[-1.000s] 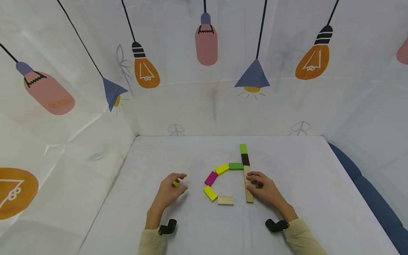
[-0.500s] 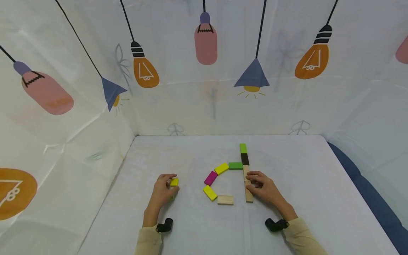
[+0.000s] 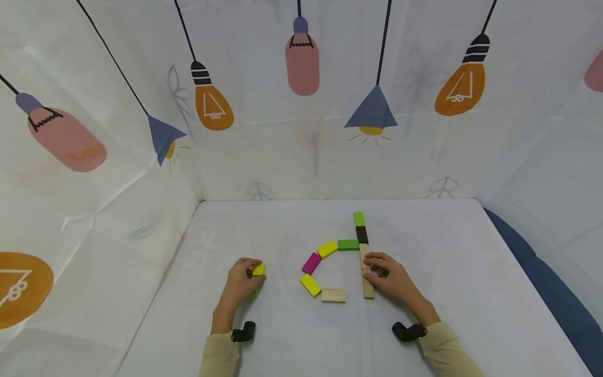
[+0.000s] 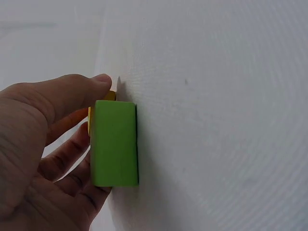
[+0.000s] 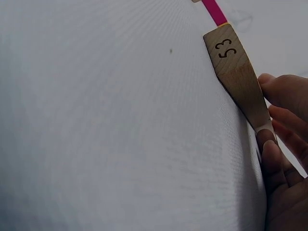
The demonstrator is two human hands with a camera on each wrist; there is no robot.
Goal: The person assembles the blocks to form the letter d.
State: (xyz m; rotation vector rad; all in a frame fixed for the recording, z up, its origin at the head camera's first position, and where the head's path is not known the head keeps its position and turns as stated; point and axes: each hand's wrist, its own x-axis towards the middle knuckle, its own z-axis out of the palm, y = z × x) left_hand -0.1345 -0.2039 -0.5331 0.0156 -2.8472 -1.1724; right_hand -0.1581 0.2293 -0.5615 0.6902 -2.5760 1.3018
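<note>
My left hand [image 3: 240,283] pinches a yellow block [image 3: 258,269] between thumb and fingers, low over the white table at left. A green block [image 4: 115,143] sits just in front of that thumb in the left wrist view; the yellow one is mostly hidden behind it. My right hand [image 3: 392,277] rests with relaxed fingers at a column's plain wooden block [image 3: 368,289], marked 53 on its end. Above it in the column stand a black block [image 3: 361,234] and a light green block [image 3: 359,219].
A curve of flat blocks leaves the column: a green block [image 3: 348,245], a yellow block [image 3: 327,250], a magenta block [image 3: 311,263], another yellow block [image 3: 310,285] and a plain block [image 3: 333,296]. A white sheet with printed lamps [image 3: 301,157] hangs behind the table [image 3: 424,230].
My left hand has moved left and closed its thumb and fingers on the yellow block over the last second. The right hand and the arranged blocks have stayed put.
</note>
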